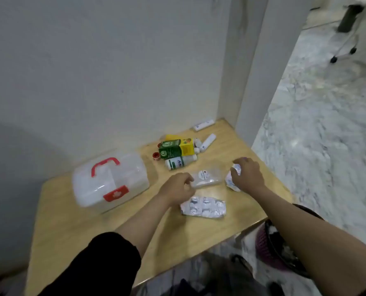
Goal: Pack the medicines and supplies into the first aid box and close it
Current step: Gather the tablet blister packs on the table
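A translucent first aid box [110, 181] with a red handle and red latch stands closed on the left of the wooden table [75, 229]. My left hand [176, 190] pinches the left end of a clear plastic packet [207, 178]. My right hand [249, 174] grips a crumpled white packet [231, 182] near the right edge. Silver blister strips [203, 207] lie in front of my hands. Behind them lie a white bottle with a green label [180, 163], two green and yellow cartons [175, 148], a small red roll [156, 155] and white tubes [207, 142].
The table stands in a corner, with a white wall behind it and a pillar at its right. Another white tube [204, 124] lies at the back by the wall. A purple basket [271, 248] sits on the marble floor below the table's right edge.
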Demonstrator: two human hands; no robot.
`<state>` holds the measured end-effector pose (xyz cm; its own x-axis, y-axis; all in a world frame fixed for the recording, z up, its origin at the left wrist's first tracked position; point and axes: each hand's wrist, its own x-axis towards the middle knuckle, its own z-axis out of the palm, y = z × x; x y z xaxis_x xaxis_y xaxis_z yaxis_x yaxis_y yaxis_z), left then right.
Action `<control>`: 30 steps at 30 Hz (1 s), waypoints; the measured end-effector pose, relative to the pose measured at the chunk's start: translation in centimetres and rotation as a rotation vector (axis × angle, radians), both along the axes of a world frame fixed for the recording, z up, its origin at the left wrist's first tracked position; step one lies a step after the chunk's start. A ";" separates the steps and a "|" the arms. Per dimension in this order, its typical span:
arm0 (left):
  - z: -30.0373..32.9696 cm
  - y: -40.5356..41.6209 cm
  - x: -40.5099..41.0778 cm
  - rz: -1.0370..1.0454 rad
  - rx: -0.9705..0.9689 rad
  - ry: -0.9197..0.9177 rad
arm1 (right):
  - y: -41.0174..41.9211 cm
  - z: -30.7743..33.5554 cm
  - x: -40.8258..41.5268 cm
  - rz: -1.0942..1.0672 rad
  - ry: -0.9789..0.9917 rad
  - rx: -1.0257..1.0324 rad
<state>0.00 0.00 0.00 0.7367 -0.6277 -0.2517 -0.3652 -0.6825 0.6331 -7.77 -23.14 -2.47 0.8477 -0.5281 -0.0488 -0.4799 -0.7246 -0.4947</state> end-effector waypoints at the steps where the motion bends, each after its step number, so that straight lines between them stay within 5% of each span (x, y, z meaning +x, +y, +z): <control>1: -0.5 0.0 -0.3 -0.040 0.064 -0.012 | -0.2 -0.7 -0.6 -0.021 0.010 -0.011; 6: -3.4 -0.4 -1.6 -0.235 0.313 -0.111 | 0.2 -2.2 -2.3 -0.152 0.116 0.043; 20: -5.6 0.6 -4.1 -0.146 0.212 -0.320 | 1.7 -4.1 -2.3 -0.279 0.060 0.116; 30: -5.6 0.7 -6.0 0.051 0.013 0.009 | 2.3 -3.9 -4.0 -0.342 -0.032 0.330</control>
